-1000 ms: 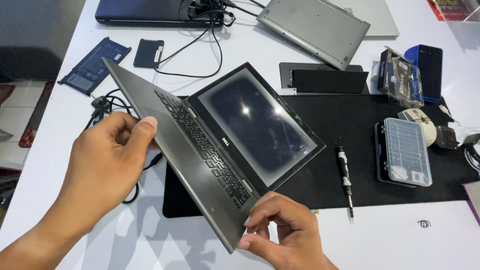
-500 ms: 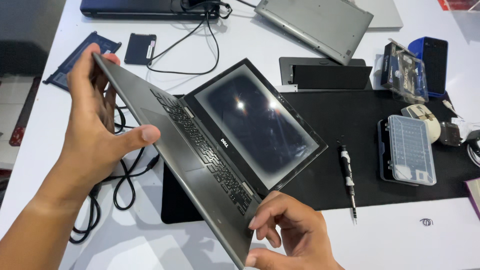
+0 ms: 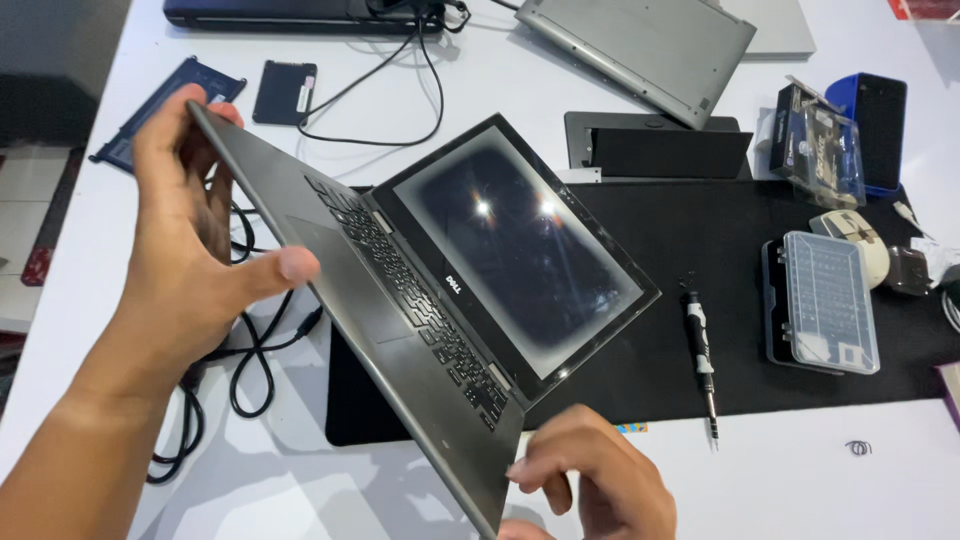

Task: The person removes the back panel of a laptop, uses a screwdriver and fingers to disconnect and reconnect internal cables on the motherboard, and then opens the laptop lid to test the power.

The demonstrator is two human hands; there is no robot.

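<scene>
- The left hand [image 3: 195, 265] clamps the far front corner of an open grey laptop with a black keyboard and dark glossy screen [image 3: 440, 290]; its thumb lies across the palm rest and its fingers wrap behind the edge.
- The right hand [image 3: 590, 480] grips the near corner of the same base, fingers curled over the edge at the bottom of the view.
- The two hands are well apart, one at each end of the base, and hold the laptop tilted above the white table [image 3: 800, 480], with its screen leaning back toward the black rectangular work mat [image 3: 760, 230].
- On the mat, just right of the screen, lies a slim black-and-silver screwdriver [image 3: 700, 360], and further right a clear-lidded plastic bit case [image 3: 825, 300].
- A black cable [image 3: 250, 360] loops on the table under the left hand.
- Behind the left hand lie a flat dark-blue battery pack [image 3: 150, 115] and a small black rectangular drive [image 3: 284, 92].
- At the far edge rests a closed silver laptop [image 3: 640, 50], tilted.
</scene>
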